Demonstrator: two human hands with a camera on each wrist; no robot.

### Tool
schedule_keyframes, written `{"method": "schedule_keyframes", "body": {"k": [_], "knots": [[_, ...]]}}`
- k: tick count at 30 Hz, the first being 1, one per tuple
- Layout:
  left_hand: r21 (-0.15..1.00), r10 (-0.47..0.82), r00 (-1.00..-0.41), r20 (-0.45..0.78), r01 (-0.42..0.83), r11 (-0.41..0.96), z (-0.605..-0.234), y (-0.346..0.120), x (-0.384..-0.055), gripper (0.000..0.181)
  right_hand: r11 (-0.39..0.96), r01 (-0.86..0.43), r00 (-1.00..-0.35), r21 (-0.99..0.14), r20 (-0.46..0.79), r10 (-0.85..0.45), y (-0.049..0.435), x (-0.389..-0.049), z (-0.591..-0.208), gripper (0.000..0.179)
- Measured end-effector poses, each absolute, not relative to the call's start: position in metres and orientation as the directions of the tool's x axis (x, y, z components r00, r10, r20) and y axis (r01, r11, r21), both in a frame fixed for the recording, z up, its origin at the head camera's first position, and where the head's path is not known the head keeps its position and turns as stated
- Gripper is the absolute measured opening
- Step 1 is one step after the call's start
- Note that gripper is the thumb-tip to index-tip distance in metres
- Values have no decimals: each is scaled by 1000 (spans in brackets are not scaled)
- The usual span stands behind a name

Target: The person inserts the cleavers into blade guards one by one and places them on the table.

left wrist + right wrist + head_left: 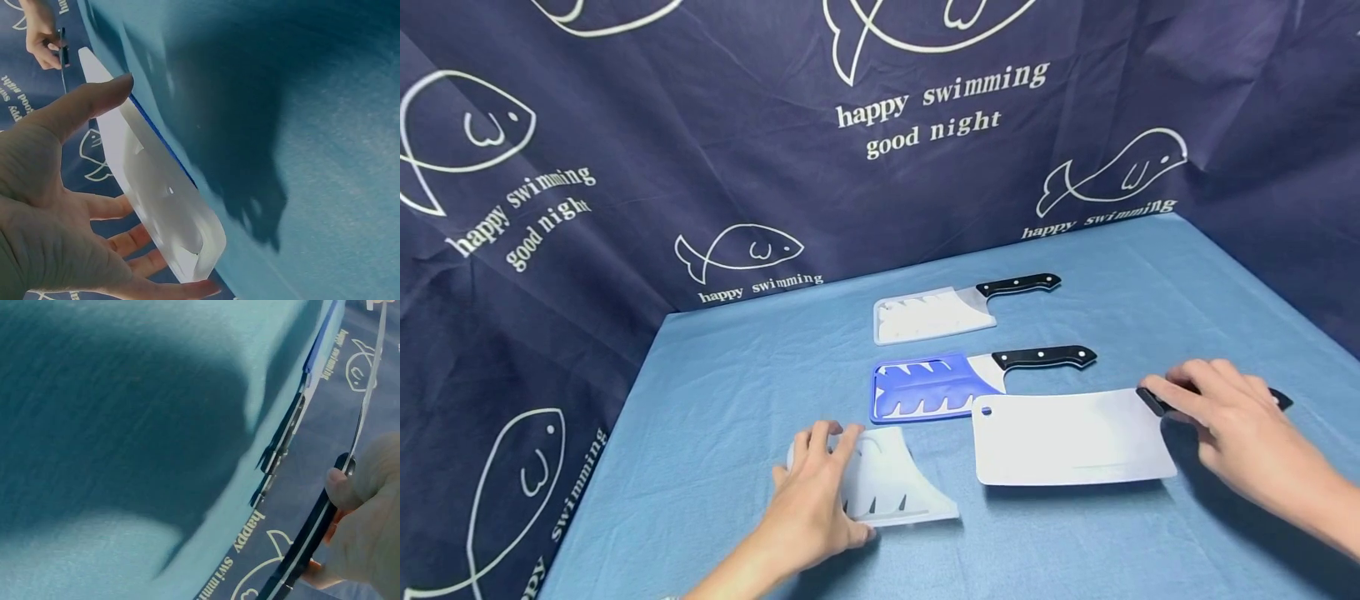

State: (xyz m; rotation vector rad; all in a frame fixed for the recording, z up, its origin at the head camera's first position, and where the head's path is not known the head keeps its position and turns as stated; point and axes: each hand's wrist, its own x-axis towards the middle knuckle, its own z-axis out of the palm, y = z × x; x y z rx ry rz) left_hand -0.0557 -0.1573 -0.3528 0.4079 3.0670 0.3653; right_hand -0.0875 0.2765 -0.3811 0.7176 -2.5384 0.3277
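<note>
My left hand (pixel 816 492) grips a translucent white blade cover (pixel 887 479) with jagged cutouts, thumb along the near edge and fingers over the far one. In the left wrist view the cover (pixel 156 181) is held above the blue cloth, casting a shadow. My right hand (pixel 1240 417) holds a cleaver by its black handle (pixel 306 537). The bare, wide cleaver blade (pixel 1071 437) points left toward the cover's open end, with a gap between them. A hole shows at the blade's far corner.
Behind lie a cleaver in a blue cover (pixel 925 387) and, farther back, a cleaver in a white cover (pixel 932 315), both handles to the right. A blue cloth (pixel 737 375) covers the table. Dark blue fabric with fish prints (pixel 925 192) hangs around it.
</note>
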Motion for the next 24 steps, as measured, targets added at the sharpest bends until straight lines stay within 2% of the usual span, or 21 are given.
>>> {"method": "schedule_keyframes", "body": {"k": [6,11,24], "knots": [[228,248,-965,79,260,938,-347,-154,-54,106,840,-523,-762,-145,522,-384,273,-84,-371,72],[213,237,-961,139,263,941,-341,-153,-53,105,838,-521,-744,-160,566,-355,270,-82,-365,67],[212,209,-969,132,234,949,-337,-151,-53,106,842,-514,-723,-166,613,-320,267,-80,-361,59]]}}
